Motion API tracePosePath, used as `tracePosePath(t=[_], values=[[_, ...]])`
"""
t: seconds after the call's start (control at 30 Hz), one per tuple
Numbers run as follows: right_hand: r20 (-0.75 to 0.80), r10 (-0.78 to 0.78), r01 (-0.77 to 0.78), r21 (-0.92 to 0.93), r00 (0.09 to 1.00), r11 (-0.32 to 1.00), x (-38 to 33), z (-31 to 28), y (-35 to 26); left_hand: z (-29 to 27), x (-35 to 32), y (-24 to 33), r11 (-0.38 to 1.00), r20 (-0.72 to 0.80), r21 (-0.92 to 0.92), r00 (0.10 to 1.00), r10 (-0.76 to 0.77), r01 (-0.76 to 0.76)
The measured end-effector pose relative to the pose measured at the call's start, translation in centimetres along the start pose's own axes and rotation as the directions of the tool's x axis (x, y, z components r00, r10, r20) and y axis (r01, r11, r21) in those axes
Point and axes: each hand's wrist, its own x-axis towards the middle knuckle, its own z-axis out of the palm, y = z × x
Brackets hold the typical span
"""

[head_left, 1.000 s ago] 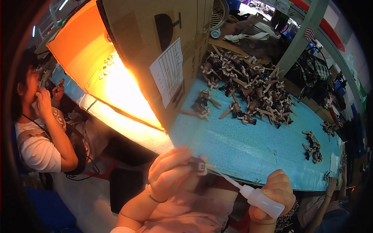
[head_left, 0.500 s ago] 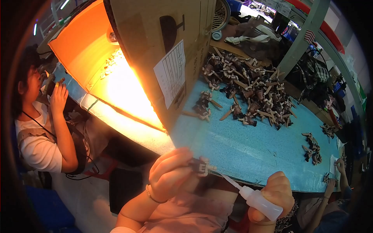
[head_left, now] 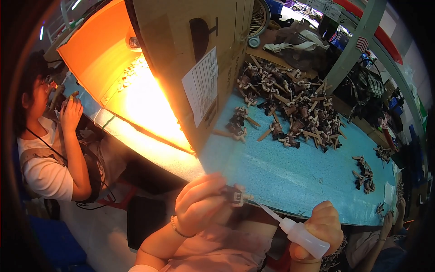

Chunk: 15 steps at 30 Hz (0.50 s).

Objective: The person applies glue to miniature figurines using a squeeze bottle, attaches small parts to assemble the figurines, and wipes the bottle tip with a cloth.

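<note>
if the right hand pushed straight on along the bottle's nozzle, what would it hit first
Probably the small figure in the left hand: the nozzle of the white bottle points toward it, though depth is unclear.

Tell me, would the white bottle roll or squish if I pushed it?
The white bottle might roll on its side, since its body looks round. It would probably squish a bit, as it looks like cloudy, soft plastic. Its long, thin nozzle could bend if bumped.
</note>
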Motion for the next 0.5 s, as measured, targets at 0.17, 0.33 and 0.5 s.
tracePosePath(t=[0.17, 0.33, 0.5], values=[[0.052, -0.011, 0.011, -0.003, 0.999, 1.0, -0.8, -0.8, 0.4, -0.1, -0.1, 0.0, 1.0, -0.005, 0.005, 1.0, -0.007, 0.007], [-0.036, 0.027, -0.026, 0.021, 0.999, 0.999, -1.2, -0.6, 0.3, -0.1, -0.1, 0.0, 1.0, -0.01, 0.007, 1.0, -0.004, 0.004], [0.067, -0.029, 0.029, 0.005, 0.997, 1.0, -0.6, -1.2, 0.6, -0.1, -0.1, 0.1, 1.0, -0.016, -0.007, 1.0, -0.024, 0.024]])
